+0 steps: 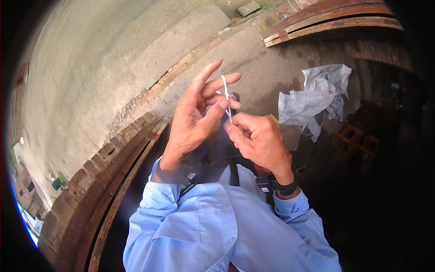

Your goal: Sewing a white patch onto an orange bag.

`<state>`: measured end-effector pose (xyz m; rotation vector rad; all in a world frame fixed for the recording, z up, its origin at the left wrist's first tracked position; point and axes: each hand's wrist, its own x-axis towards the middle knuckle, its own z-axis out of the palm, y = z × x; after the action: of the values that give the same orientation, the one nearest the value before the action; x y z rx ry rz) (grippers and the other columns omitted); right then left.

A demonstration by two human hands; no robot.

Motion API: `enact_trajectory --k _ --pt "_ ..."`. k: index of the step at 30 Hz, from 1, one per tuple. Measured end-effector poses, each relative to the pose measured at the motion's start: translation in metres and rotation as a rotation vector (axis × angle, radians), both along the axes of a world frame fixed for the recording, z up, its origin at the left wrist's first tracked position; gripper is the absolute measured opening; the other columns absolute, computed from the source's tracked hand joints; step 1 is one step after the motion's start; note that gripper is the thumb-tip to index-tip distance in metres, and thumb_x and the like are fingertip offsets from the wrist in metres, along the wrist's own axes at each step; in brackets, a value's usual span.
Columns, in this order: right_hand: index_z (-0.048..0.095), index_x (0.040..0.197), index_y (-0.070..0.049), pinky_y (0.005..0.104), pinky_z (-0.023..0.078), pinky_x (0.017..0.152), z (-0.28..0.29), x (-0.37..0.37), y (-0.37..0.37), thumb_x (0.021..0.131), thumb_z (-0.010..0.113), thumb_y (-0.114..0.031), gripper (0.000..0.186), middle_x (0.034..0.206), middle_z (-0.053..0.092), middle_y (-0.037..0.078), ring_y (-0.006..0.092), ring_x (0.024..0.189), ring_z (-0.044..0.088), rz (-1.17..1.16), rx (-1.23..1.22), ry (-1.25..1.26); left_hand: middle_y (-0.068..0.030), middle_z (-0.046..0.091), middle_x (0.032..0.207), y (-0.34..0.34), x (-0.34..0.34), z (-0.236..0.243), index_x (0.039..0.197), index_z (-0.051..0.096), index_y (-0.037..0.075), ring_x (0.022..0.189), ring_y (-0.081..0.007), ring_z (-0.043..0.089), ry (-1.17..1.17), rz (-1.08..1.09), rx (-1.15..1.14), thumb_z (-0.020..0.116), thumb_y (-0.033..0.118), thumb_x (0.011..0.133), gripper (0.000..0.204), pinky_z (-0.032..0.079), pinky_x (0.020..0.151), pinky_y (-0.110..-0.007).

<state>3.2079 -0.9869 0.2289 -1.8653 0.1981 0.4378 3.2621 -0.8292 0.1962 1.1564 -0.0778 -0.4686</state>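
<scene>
A thin white string [225, 87] is stretched between my two hands in front of my chest. Its upper part passes over a finger of my left hand [188, 120], whose thumb presses against it while the index finger points up. Lower down, my right hand [265, 143] pinches the string between thumb and bent fingers. The strands look twisted or doubled where they come together above the right fingertips. Whatever lies inside the curled right fingers is hidden.
Crumpled white woven sacks [312, 99] lie on the floor to the right. Beyond them, an orange-brown frame-like object [355, 140] sits in shadow. Wooden door frames or boards [335, 25] stand at upper right and along the left [122, 190]. Concrete ground [99, 59] spreads outside.
</scene>
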Motion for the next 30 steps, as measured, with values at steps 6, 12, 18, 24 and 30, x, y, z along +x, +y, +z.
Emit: enact_trajectory --k 6,12,18,24,30 --pt "0.066 0.089 0.0 0.0355 0.041 0.047 -0.016 -0.011 0.002 0.088 0.068 -0.011 0.011 0.061 0.059 0.015 0.0224 0.046 0.053 0.133 -0.078 -0.087 -0.0201 0.057 0.137 0.005 0.003 0.006 0.152 0.027 0.0 0.097 -0.0191 0.07 0.009 -0.049 -0.041 0.062 -0.006 0.092 0.069 0.055 0.089 -0.033" --pt "0.067 0.115 -0.001 0.0245 0.047 0.056 0.019 0.0 -0.033 0.095 0.062 -0.013 0.024 0.085 0.067 0.003 0.0094 0.067 0.06 -0.092 -0.031 -0.227 -0.0241 0.055 0.138 0.013 0.003 0.007 0.153 0.023 -0.002 0.088 -0.023 0.071 0.094 -0.029 -0.189 0.07 -0.001 0.087 0.081 0.057 0.085 -0.036" --pt "0.065 0.118 0.0 0.0219 0.044 0.056 -0.011 0.029 -0.018 0.102 0.054 -0.019 0.028 0.086 0.067 0.004 0.0082 0.069 0.058 0.008 0.481 0.029 -0.0221 0.053 0.141 0.012 0.001 0.007 0.154 0.018 0.0 0.076 -0.0224 0.07 0.194 -0.058 -0.377 0.069 -0.001 0.087 0.084 0.057 0.073 -0.033" --pt "0.07 0.105 0.002 0.0233 0.042 0.055 -0.012 0.016 -0.007 0.099 0.061 -0.016 0.022 0.074 0.064 0.002 0.0075 0.062 0.054 -0.046 0.348 -0.092 -0.0215 0.051 0.144 0.017 0.001 0.006 0.156 0.013 0.002 0.067 -0.0205 0.068 0.215 -0.096 -0.404 0.065 -0.003 0.089 0.085 0.055 0.058 -0.031" --pt "0.071 0.089 0.002 0.0266 0.037 0.052 -0.001 0.018 -0.005 0.09 0.066 -0.005 0.008 0.065 0.059 0.004 0.0094 0.057 0.049 -0.067 0.118 -0.372 -0.0254 0.047 0.145 0.017 0.0 0.004 0.158 0.005 0.008 0.068 -0.0171 0.064 0.247 -0.059 -0.636 0.059 -0.006 0.091 0.087 0.053 0.061 -0.029"
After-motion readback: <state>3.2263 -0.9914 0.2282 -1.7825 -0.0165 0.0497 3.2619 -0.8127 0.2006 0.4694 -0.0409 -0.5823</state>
